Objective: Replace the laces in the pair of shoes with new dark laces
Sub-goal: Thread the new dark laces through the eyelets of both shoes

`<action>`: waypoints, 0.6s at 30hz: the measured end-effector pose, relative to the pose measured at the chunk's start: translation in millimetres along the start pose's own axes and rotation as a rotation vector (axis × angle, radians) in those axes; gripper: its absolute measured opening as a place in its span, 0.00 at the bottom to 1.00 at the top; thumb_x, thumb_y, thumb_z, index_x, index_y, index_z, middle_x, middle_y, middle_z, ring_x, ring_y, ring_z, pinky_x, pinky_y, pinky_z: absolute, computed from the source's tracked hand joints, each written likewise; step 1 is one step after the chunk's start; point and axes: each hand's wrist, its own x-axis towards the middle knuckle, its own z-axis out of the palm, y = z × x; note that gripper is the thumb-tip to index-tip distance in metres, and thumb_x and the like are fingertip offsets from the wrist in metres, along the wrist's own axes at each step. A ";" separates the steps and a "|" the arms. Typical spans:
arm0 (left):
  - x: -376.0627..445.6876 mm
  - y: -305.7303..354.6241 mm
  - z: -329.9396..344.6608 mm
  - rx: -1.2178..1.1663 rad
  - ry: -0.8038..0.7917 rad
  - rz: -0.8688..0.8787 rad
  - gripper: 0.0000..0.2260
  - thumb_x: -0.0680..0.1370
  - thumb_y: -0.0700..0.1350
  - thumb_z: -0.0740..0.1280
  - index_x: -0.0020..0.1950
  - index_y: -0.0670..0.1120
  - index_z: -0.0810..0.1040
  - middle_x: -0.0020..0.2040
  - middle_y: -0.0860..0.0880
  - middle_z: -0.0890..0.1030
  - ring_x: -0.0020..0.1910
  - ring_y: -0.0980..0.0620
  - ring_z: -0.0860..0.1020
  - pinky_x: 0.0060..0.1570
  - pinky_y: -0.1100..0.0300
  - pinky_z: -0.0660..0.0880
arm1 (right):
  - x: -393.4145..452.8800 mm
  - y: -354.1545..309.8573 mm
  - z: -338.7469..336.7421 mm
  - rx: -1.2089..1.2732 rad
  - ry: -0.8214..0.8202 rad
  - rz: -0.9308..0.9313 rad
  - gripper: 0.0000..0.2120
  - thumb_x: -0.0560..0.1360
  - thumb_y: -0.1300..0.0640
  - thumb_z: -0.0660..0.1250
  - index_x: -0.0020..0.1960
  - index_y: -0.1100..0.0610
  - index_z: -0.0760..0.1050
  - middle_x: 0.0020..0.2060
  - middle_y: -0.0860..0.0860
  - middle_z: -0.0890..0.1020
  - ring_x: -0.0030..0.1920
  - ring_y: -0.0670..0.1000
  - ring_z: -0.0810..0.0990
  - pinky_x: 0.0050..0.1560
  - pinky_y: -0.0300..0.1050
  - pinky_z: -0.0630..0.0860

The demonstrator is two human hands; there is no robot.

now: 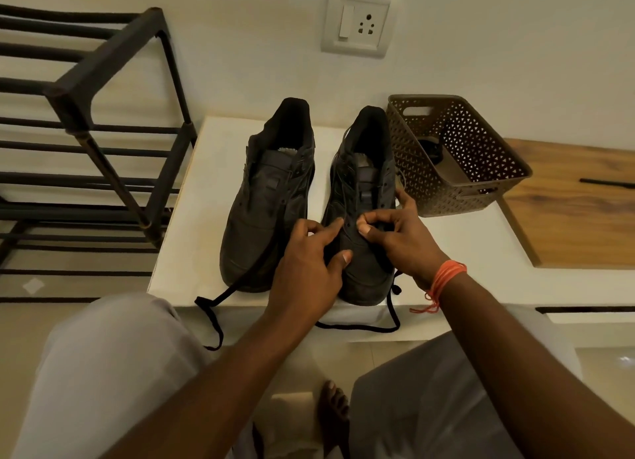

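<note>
We find the dark lace [220, 295] soft and limp, its loose ends trailing off the front edge of the white counter [206, 190]; we would take it near the stiff tip, which feeds an eyelet best. It runs up into the right shoe [360, 197], light but firm enough to brace against. Our right hand [395, 238] has its grip pinched together at the lower eyelets, apparently on the lace. Our left hand [309, 262] rests open-fingered on the toe. The left shoe [264, 197] stands just beside; a brown basket [481, 183] sits at right.
</note>
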 end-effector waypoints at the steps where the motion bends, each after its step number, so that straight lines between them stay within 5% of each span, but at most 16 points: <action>1: -0.2 -0.2 -0.1 -0.003 -0.002 0.000 0.23 0.77 0.48 0.69 0.72 0.54 0.70 0.61 0.53 0.68 0.48 0.54 0.75 0.53 0.57 0.77 | -2.3 -3.3 -0.6 0.000 0.004 0.003 0.04 0.75 0.57 0.71 0.47 0.49 0.82 0.77 0.53 0.53 0.78 0.55 0.52 0.75 0.57 0.58; 10: 1.0 -0.8 1.1 -0.021 0.000 0.010 0.23 0.77 0.47 0.69 0.72 0.54 0.70 0.59 0.53 0.67 0.47 0.53 0.75 0.52 0.56 0.77 | -6.0 -8.1 -2.8 0.050 -0.011 0.012 0.05 0.76 0.59 0.70 0.51 0.55 0.82 0.76 0.54 0.54 0.76 0.53 0.55 0.76 0.51 0.57; 12: 0.8 -2.4 1.0 -0.024 0.002 0.021 0.23 0.77 0.47 0.69 0.72 0.54 0.70 0.58 0.54 0.67 0.46 0.54 0.74 0.52 0.57 0.77 | -5.3 -2.8 1.2 0.163 -0.016 0.059 0.06 0.76 0.60 0.68 0.51 0.58 0.82 0.71 0.57 0.68 0.71 0.55 0.67 0.73 0.56 0.64; 14: 0.9 -4.8 1.0 -0.022 0.000 0.043 0.23 0.77 0.48 0.68 0.72 0.54 0.70 0.57 0.55 0.66 0.44 0.57 0.73 0.50 0.61 0.75 | -4.0 1.1 5.2 0.305 -0.051 0.108 0.07 0.77 0.63 0.67 0.51 0.61 0.82 0.55 0.60 0.82 0.59 0.58 0.80 0.64 0.58 0.74; 18: -1.4 -9.8 3.4 -0.038 -0.008 0.094 0.22 0.78 0.48 0.67 0.72 0.52 0.70 0.57 0.54 0.66 0.43 0.60 0.71 0.44 0.74 0.68 | 0.0 0.5 6.1 0.425 -0.095 0.202 0.07 0.77 0.65 0.66 0.53 0.62 0.82 0.50 0.60 0.84 0.56 0.59 0.82 0.59 0.51 0.78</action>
